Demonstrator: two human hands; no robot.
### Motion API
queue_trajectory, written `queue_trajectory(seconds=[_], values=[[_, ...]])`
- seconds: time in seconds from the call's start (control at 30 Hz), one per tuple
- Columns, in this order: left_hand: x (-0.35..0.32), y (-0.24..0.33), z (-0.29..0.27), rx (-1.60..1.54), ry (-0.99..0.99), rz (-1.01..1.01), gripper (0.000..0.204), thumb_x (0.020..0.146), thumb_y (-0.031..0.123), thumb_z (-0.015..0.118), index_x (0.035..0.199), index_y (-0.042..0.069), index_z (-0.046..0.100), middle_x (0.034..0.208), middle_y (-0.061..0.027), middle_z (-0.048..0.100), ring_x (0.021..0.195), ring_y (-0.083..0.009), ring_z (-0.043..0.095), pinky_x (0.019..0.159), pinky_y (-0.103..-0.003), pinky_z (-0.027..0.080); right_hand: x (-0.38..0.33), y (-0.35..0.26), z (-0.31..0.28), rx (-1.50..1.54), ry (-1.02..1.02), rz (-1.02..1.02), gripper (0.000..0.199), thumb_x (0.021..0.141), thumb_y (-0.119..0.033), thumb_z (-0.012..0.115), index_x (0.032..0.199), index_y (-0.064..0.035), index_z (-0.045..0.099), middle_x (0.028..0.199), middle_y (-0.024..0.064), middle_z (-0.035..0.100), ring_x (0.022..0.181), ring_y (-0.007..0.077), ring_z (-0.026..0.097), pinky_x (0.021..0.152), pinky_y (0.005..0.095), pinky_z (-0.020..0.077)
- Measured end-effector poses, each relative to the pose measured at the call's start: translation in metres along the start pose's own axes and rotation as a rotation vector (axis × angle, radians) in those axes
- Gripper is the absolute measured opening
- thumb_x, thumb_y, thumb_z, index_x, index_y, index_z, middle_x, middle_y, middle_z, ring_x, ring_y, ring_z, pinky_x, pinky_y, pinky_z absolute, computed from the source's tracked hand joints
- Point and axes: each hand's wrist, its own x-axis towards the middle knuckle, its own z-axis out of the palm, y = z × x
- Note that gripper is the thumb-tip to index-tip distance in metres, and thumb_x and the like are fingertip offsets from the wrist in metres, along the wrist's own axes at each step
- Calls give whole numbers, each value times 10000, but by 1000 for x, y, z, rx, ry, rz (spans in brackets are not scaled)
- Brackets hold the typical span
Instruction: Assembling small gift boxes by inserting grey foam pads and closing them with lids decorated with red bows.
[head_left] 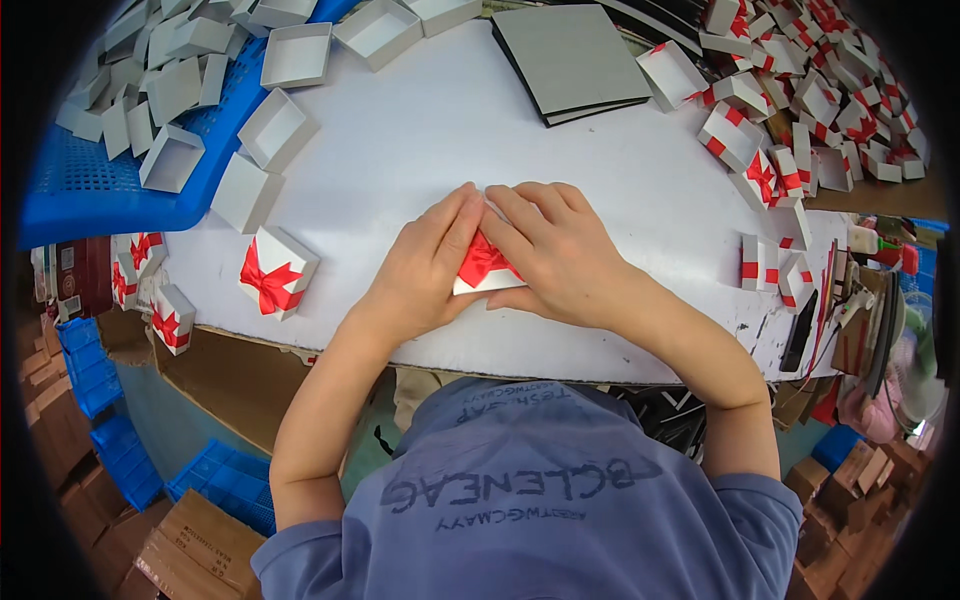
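Both my hands are wrapped round a small white gift box with a red ribbon bow, in the middle of the white table near its front edge. My left hand grips the box's left side, fingers reaching over its far end. From the right, my right hand closes over the top and side, its thumb along the near edge. Most of the box is hidden under my fingers. To the left of my hands rests another white box with a red bow.
Open white box halves line the table's left side beside a blue basket heaped with more. A grey board stack lies at the back. Ribboned box parts pile up at the far right. Cartons stand below left.
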Motion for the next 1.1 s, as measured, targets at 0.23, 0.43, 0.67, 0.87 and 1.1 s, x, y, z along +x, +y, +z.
queue_trajectory(seconds=[0.23, 0.43, 0.67, 0.87, 1.1], values=[[2, 10, -19, 342, -125, -102, 854, 618, 359, 752, 1309, 15, 386, 1290, -132, 442, 1173, -320, 411, 948, -456, 313, 2, 9, 15, 47, 79, 15, 748, 634, -415, 728, 1193, 0, 454, 1214, 154, 457, 1167, 301, 395, 955, 454, 301], [-67, 0, -94, 643, -123, -490, 766, 624, 337, 749, 1269, 47, 456, 1258, -100, 484, 1194, -335, 382, 989, -477, 254, 35, 116, -37, -198, 101, 240, 711, 604, -127, 748, 1248, -68, 453, 1324, 134, 430, 1272, 301, 321, 1008, 408, 312], [-58, -56, -147, 697, 29, -559, 881, 640, 338, 768, 1353, 59, 331, 1309, -187, 417, 1237, -362, 325, 996, -464, 268, 34, 127, -33, -60, -140, 304, 557, 643, -114, 726, 1173, -155, 560, 1362, 120, 401, 1297, 375, 249, 1042, 485, 258], [-12, -99, -148, 917, -178, -706, 883, 654, 287, 771, 1384, 109, 307, 1335, -187, 392, 1099, -353, 435, 934, -430, 359, 24, 108, -13, -203, 46, 216, 458, 713, -184, 690, 1159, -189, 587, 1266, 118, 468, 1254, 348, 305, 974, 581, 243], [-4, -44, -144, 536, 83, -669, 854, 638, 180, 759, 1365, 85, 323, 1171, -150, 455, 1008, -300, 492, 903, -361, 396, 30, 92, -10, -179, 167, -39, 231, 720, -77, 654, 948, -39, 647, 1189, 182, 521, 1112, 317, 489, 890, 378, 411]])
